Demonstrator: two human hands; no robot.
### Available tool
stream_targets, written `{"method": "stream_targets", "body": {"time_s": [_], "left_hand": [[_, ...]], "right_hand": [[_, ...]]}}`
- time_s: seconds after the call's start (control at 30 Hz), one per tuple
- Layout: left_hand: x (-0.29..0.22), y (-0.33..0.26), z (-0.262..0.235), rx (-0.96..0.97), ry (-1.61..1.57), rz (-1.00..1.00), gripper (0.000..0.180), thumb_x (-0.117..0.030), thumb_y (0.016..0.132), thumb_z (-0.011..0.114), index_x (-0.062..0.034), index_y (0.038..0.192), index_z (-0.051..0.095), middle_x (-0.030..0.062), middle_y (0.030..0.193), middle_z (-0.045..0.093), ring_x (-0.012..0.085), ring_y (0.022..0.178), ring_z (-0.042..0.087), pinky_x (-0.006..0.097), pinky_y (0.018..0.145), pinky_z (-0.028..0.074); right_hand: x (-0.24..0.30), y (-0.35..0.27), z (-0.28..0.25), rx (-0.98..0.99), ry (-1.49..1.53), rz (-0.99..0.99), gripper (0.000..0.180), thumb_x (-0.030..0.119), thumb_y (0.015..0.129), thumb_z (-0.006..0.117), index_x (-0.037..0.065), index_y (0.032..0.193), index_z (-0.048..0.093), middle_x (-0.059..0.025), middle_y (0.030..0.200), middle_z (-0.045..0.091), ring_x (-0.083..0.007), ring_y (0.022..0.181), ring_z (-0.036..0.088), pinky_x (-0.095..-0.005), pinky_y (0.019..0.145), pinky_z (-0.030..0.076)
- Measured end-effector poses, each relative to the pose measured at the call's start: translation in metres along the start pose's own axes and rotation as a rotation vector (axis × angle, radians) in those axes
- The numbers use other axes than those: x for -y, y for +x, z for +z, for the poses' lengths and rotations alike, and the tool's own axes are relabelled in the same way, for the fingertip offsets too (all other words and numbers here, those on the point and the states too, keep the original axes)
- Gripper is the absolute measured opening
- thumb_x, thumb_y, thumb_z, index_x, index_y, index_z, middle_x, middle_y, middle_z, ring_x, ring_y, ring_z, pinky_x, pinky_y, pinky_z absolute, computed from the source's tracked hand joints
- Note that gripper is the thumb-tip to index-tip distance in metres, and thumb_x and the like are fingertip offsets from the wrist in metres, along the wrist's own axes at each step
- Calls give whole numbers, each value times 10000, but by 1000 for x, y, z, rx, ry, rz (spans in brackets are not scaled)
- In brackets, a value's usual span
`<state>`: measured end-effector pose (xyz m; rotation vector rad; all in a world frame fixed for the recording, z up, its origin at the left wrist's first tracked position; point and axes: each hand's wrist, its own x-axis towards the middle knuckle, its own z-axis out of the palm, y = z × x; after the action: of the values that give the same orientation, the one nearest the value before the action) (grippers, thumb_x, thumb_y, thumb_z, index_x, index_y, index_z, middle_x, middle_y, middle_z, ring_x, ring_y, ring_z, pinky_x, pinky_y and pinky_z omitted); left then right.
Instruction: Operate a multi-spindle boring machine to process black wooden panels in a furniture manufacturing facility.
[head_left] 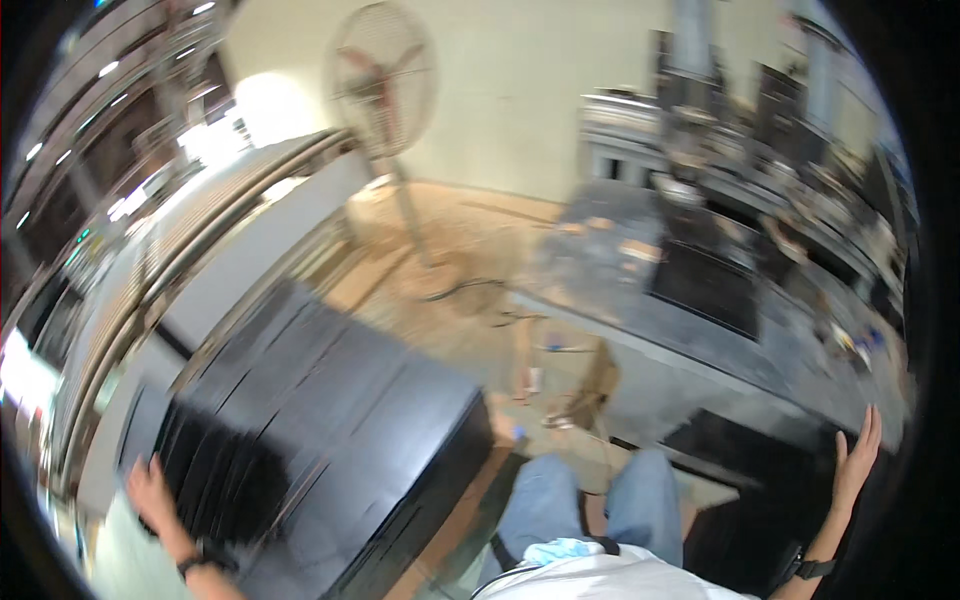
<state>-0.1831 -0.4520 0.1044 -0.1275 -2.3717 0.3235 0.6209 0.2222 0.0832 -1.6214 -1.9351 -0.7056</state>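
My left hand, slightly blurred, is at the left edge of a dark stack of thin black panels. Its fingers look stretched out, and whether they touch the stack I cannot tell. Those panels lie on top of a large pile of dark grey boards. Over on the right, my right hand is raised with its fingers extended and nothing in it. It is nearest to the front edge of a grey worktable. A black flat panel rests on that table.
Metal machine parts stand at the table's back right. A pedestal fan stands by the pale wall, amid sawdust on the floor. A conveyor-like frame runs along the left. Black sheets lie low beside my right leg, and a brown piece stands ahead of my knees.
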Motion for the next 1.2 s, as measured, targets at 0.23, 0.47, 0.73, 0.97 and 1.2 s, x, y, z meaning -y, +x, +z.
{"method": "stream_targets", "body": {"time_s": [0.23, 0.47, 0.73, 0.97, 1.2], "left_hand": [[-296, 8, -50, -480, -685, 397, 421, -179, 822, 643, -12, 1201, 571, 209, 1283, 499, 397, 1237, 427, 503, 997, 358], [-677, -152, -293, -6, -1518, 1269, 539, -330, 752, 738, -78, 1203, 586, 152, 1314, 489, 365, 1283, 389, 504, 1059, 307], [-799, -212, -310, 49, -1132, 1263, 699, -492, 838, 574, -36, 1353, 452, 137, 1401, 420, 333, 1310, 348, 564, 1103, 195], [-637, -220, -265, -154, -1342, 1368, 455, -155, 666, 668, -118, 1116, 621, 30, 1007, 586, 226, 980, 554, 356, 815, 469], [-437, -143, -210, -356, -1112, 1193, 204, -95, 687, 643, -122, 886, 676, 15, 790, 616, 204, 750, 606, 332, 634, 519]], "right_hand": [[-26, -110, -116, 58, -450, 421, 560, 71, 613, 792, -21, 1110, 550, -165, 1093, 515, -355, 1065, 496, -421, 875, 431], [60, -63, -113, 50, -45, 78, 513, -70, 499, 675, 64, 992, 631, -112, 931, 545, -307, 909, 529, -398, 775, 427], [121, 55, 5, -50, 453, -366, 405, -27, 617, 608, 114, 992, 667, -57, 850, 575, -248, 784, 556, -353, 664, 454], [173, 106, 141, -58, 355, -500, 311, 136, 731, 627, 109, 1041, 640, -36, 961, 572, -231, 904, 540, -345, 733, 448], [210, 130, 232, 250, 528, -538, 496, 394, 773, 675, 85, 1157, 617, -73, 1252, 586, -304, 1197, 507, -396, 998, 430]]}}
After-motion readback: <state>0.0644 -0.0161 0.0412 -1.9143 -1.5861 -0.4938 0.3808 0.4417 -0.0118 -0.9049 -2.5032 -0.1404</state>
